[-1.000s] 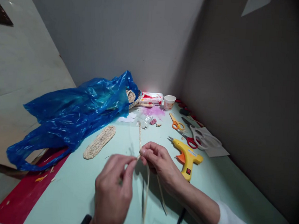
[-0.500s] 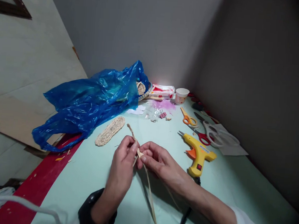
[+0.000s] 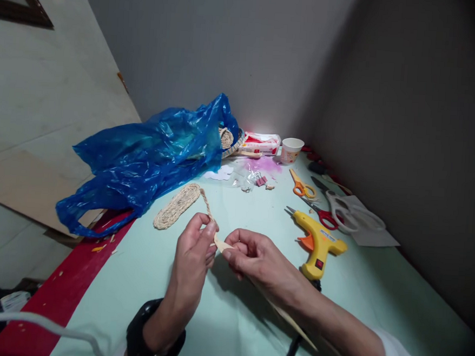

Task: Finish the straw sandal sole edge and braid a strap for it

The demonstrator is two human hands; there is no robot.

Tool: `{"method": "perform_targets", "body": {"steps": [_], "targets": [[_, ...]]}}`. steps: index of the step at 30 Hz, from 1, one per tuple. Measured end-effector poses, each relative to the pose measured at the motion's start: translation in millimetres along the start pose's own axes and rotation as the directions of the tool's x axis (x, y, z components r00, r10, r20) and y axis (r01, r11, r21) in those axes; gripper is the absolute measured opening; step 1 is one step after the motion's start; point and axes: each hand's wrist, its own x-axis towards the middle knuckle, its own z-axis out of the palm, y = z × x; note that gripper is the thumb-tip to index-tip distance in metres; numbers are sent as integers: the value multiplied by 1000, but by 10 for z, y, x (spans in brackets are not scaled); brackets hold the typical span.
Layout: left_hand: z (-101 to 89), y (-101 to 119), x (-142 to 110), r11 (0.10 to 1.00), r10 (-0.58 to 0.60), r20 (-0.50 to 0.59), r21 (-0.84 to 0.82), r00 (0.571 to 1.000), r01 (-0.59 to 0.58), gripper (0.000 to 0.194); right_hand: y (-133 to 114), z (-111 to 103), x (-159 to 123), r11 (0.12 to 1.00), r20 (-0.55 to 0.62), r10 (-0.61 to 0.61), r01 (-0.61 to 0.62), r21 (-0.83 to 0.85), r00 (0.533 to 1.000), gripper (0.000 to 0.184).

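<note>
My left hand (image 3: 193, 256) pinches a thin braided straw cord (image 3: 207, 203) that rises away from me above the pale green table (image 3: 141, 280). My right hand (image 3: 256, 258) is closed on flat loose straw strips (image 3: 288, 320) that run from the braid's end back under my wrist. Both hands meet at the point where braid turns into loose strips. A flat oval coil of the same braid (image 3: 177, 206) lies on the table just beyond my left hand.
A crumpled blue plastic bag (image 3: 149, 155) lies at the left with a woven basket (image 3: 226, 139) at its mouth. A yellow glue gun (image 3: 318, 244), orange scissors (image 3: 302, 185), red scissors (image 3: 322, 216), white scissors (image 3: 351, 213) and a paper cup (image 3: 291, 150) lie at the right.
My left hand has risen from low down to pinch the braid beside my right hand. The loose strips have swung from hanging toward me to trailing right under my right wrist.
</note>
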Motion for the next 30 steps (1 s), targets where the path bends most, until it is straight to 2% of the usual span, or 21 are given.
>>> {"method": "perform_targets", "body": {"steps": [2,6,9,12,14,15,17,18,19,21,24,30], "targets": [[-1,11,9,998,-4,32,-70,999,6,27,19,29,-5,1000,-32,-17,18,19,999,26],[0,18,6,991,-12,58,-129,998,19,27,41,120,-39,996,-181,-84,80,-28,980,25],[6,15,-9,994,-20,39,-107,999,24,27,58,167,-60,978,-275,-182,144,-152,944,20],[10,7,-15,997,-30,-3,-64,1000,30,28,93,166,-69,908,-281,-345,242,-343,896,13],[6,-3,-11,999,-31,-24,-26,999,31,28,118,133,-70,769,-201,-537,377,-516,819,8],[1,-10,-8,1000,-26,-36,2,999,26,28,127,108,-72,655,-119,-637,453,-605,762,10],[-10,-26,-6,995,-2,-57,98,998,7,27,135,53,-80,360,101,-773,564,-743,626,16],[-16,-34,-7,986,26,-70,163,997,-14,26,134,30,-87,216,211,-791,585,-781,574,19],[-20,-42,-11,970,69,-88,240,994,-46,26,131,13,-98,94,306,-782,588,-803,543,22],[-25,-53,-22,911,181,-127,395,975,-118,24,123,12,-126,-94,428,-747,556,-826,509,26],[-23,-58,-35,853,273,-159,496,949,-162,21,132,89,-169,-229,482,-720,485,-844,499,25],[-16,-55,-6,942,166,-143,315,976,-114,24,212,272,-202,-260,482,-698,439,-860,530,26]]}}
